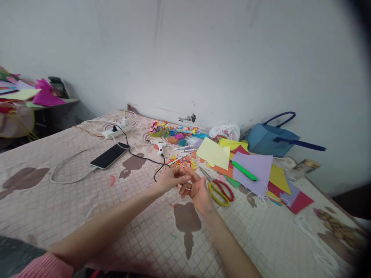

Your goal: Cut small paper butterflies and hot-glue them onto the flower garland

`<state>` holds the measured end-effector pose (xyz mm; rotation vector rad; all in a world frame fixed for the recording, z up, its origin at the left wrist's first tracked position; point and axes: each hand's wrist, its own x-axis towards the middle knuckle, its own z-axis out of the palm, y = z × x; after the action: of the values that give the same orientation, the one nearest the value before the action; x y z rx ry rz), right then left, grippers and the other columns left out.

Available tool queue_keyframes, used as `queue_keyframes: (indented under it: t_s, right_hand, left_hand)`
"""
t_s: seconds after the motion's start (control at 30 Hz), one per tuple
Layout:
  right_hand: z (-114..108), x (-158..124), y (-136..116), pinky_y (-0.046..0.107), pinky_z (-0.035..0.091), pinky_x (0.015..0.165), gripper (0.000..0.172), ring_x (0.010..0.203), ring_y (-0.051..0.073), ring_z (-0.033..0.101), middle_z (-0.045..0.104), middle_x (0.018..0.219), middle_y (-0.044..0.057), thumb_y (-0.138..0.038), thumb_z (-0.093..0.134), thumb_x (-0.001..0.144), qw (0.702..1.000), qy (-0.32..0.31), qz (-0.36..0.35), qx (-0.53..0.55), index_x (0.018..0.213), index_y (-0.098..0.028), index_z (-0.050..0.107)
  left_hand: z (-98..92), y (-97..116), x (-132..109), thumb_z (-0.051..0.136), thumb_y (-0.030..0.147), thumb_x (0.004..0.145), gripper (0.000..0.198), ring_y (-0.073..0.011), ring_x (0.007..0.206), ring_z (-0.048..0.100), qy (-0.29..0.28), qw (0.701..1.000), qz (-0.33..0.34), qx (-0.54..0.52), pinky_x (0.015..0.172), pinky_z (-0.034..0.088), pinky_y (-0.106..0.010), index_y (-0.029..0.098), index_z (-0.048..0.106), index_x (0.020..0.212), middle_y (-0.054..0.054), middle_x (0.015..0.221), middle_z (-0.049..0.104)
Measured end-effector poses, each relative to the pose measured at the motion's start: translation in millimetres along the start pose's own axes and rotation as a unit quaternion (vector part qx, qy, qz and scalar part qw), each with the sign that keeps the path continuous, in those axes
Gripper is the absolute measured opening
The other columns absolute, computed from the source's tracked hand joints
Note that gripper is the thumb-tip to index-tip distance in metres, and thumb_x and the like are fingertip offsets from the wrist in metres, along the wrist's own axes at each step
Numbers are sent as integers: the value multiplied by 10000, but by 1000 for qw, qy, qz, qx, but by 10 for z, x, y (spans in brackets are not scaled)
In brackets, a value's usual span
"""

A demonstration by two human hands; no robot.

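My left hand (170, 180) and my right hand (199, 192) meet over the middle of the table, fingertips touching. Both have their fingers bent in and closed; whatever lies between them is too small to make out. Just beyond the fingertips is a scatter of small coloured paper bits (189, 163). To the right of my right hand lie scissors with yellow and red handles (219, 193), their blades pointing away. A white glue gun (160, 148) with a black cord rests behind my left hand.
Coloured paper sheets (252, 168) with a green cutter or pen (244, 170) on top spread to the right. A blue bag (269, 139) stands by the wall. At left are a phone (110, 155), its charging cable and a power strip (117, 130). White string (317, 243) lies front right.
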<state>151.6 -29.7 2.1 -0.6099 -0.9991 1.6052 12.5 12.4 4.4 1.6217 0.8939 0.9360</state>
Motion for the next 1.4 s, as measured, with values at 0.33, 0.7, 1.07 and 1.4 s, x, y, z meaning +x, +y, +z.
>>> queue_keyframes:
  t_s: [0.33, 0.7, 1.07, 1.4]
  right_hand:
    - [-592, -8, -437, 337, 446, 829, 274, 939, 216, 599, 675, 1008, 77, -406, 591, 801, 824, 300, -259, -404, 957, -197, 673]
    - [-1106, -27, -665, 282, 391, 530, 350, 462, 148, 478, 509, 484, -27, -498, 490, 817, 726, 410, -215, -509, 663, -185, 529]
    - [-1476, -118, -607, 257, 355, 532, 251, 555, 160, 526, 569, 578, -36, -360, 716, 569, 704, 195, -18, -683, 644, -219, 523]
    - [-1616, -93, -478, 247, 309, 515, 329, 569, 157, 489, 517, 622, -31, -326, 701, 554, 649, 184, 2, -739, 666, -234, 406]
  left_hand:
    - [-414, -22, 1, 427, 437, 855, 382, -154, 606, 595, 172, 974, 53, 138, 577, 442, -240, 151, 666, 770, -38, 631, 640]
    - [-549, -15, -68, 701, 364, 695, 254, -275, 1078, 529, 208, 902, 152, 347, 928, 396, -405, 175, 654, 858, -106, 1142, 612]
    - [-589, 25, -81, 553, 265, 812, 451, -295, 1183, 469, 146, 896, 87, 410, 943, 385, -436, 160, 484, 1246, -157, 1289, 511]
    - [-376, -54, -165, 593, 171, 686, 27, -132, 604, 550, -45, 917, 61, 391, 536, 351, -213, 177, 616, 698, 3, 684, 625]
